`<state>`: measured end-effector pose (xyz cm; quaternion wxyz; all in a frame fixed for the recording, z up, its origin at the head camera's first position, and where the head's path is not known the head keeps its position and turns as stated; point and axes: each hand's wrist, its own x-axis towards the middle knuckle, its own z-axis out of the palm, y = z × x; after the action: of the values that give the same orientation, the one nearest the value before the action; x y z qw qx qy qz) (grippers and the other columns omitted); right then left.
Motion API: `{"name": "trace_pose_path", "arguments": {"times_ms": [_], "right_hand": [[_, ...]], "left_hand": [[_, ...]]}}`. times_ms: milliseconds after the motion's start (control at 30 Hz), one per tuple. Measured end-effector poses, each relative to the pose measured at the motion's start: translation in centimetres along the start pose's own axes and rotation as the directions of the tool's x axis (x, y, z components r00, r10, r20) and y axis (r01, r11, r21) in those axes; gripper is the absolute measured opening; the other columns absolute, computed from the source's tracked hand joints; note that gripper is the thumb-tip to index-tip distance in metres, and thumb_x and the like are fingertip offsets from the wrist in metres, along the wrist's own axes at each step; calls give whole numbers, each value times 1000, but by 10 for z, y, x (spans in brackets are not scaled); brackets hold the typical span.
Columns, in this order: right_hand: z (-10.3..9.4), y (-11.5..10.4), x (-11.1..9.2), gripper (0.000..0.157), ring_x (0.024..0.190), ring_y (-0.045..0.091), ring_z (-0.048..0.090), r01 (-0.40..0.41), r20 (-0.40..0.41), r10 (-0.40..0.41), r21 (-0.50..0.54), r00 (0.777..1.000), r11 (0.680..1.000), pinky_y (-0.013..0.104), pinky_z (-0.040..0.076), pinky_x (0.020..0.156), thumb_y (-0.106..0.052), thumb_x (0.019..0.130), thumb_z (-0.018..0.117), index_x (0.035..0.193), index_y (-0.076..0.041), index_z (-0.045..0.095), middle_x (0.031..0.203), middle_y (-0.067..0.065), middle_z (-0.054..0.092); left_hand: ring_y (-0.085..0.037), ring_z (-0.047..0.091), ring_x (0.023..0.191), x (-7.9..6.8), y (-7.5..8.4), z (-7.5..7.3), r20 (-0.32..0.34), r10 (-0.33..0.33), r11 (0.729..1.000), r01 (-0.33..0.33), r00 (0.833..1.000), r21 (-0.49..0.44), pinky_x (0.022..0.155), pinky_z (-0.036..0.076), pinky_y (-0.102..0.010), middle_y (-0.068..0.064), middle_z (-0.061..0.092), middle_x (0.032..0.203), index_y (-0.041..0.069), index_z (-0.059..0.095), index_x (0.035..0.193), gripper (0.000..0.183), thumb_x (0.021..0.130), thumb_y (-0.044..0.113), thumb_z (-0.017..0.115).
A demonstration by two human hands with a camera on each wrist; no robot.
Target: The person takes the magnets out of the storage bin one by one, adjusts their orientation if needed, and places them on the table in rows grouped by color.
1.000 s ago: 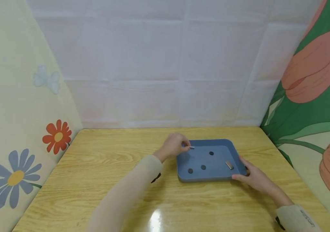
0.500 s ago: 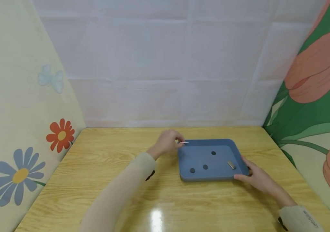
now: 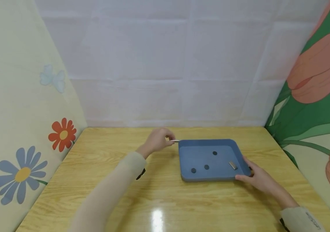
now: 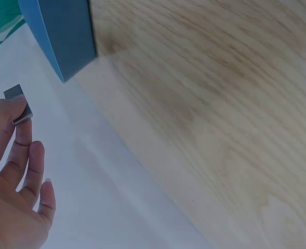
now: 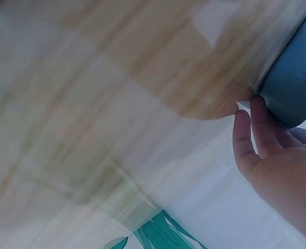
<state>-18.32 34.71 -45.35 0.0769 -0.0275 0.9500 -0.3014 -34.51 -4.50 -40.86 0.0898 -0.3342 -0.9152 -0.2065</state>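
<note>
My left hand (image 3: 158, 139) pinches a small flat rectangular metal block (image 4: 14, 92) between thumb and fingers, just outside the tray's far left corner. In the head view the block shows as a thin pale sliver. The blue tray (image 3: 201, 176) lies on the table, and my right hand (image 3: 258, 179) grips its near right corner, thumb at the front rim and fingers along the right side. Inside the tray are three dark round discs (image 3: 207, 167) and a second metal block (image 3: 233, 165) near the right wall. In the right wrist view, fingertips touch the tray's side (image 5: 298, 78).
A wood-grain table (image 3: 110, 190) carries the tray right of centre. A pale sheet (image 3: 136, 64) hangs behind it. Flower-printed cloths stand at the left (image 3: 11, 103) and right (image 3: 321, 116).
My left hand has moved left with the metal block, from above the tray's inside to outside its left rim. My right hand stays at the tray's corner. The view has shifted slightly.
</note>
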Motion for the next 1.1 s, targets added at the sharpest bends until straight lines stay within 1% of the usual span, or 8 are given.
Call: {"name": "trace_pose_path", "arguments": {"times_ms": [167,267,400,500,700,933,1100], "right_hand": [[-2,-2,-2,102,125,47,47,-3,-2,3,-6,1000,1000,46,50,87,-55,85,64,154,-4,7,152,34,23],[-2,-2,-2,102,125,47,47,2,-6,-2,-11,1000,1000,46,50,87,-54,86,63,154,-3,7,151,35,24],[-1,-1,-2,103,124,47,47,3,-8,-3,-18,1000,1000,47,50,87,-55,86,63,154,-3,7,151,35,24],[-1,-2,-1,103,125,46,47,-2,-3,2,-18,1000,1000,47,50,88,-55,85,63,154,-3,7,151,35,24],[0,-1,0,103,127,46,45,-14,12,14,-9,1000,1000,47,50,89,-56,85,63,155,-5,6,152,34,23],[-2,-3,-1,103,124,47,48,-22,19,22,-10,1000,1000,46,50,86,-55,86,63,155,-6,5,151,35,22],[-1,-3,-1,103,124,46,48,-20,19,21,-18,1000,1000,46,51,86,-56,86,63,155,-6,5,152,35,22]], "left_hand": [[-18,68,81,-8,-10,-4,5,-20,1000,20,1000,14,74,49,-30,8,71,80,21,75,82,5,82,26,76],[-18,68,81,-12,-13,-5,17,-20,1000,19,1000,25,77,48,-33,8,72,80,22,76,83,5,82,27,76],[-17,68,82,-17,-18,-1,49,-29,999,27,998,36,79,49,-33,10,72,80,23,76,83,4,82,28,75],[-14,66,81,-22,-21,4,79,-53,998,51,995,27,77,49,-30,11,71,81,24,75,82,4,82,28,76],[-6,57,76,-30,-22,13,149,-113,994,113,982,12,75,46,-28,14,69,80,27,75,81,4,82,31,76],[-7,56,76,-37,-23,21,193,-150,986,162,970,-48,76,46,-29,13,69,79,26,75,81,4,83,29,75],[-6,56,76,-40,-25,26,220,-168,981,185,961,-63,75,47,-28,13,68,80,26,75,81,4,84,29,75]]}}
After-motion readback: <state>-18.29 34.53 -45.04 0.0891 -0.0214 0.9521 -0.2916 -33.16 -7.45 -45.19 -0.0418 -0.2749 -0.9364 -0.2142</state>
